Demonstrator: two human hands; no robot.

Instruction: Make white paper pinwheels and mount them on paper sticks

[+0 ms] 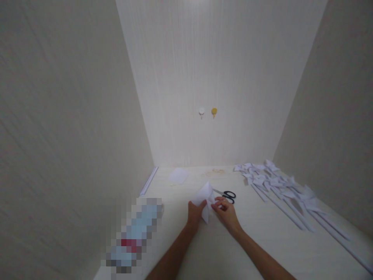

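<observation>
Short of the back edge of the table, my left hand clamps folded paper; my right hand, fingertips together, pinches its edge; uneven pull risks tearing.

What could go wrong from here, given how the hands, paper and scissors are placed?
The white paper is bent up in the left hand, with the right hand at its edge, so an uneven pull might crease or tear it.

The scissors lie just beyond the right hand, blades toward the paper; a knuckle could knock them, or the paper might catch on a blade.
</observation>
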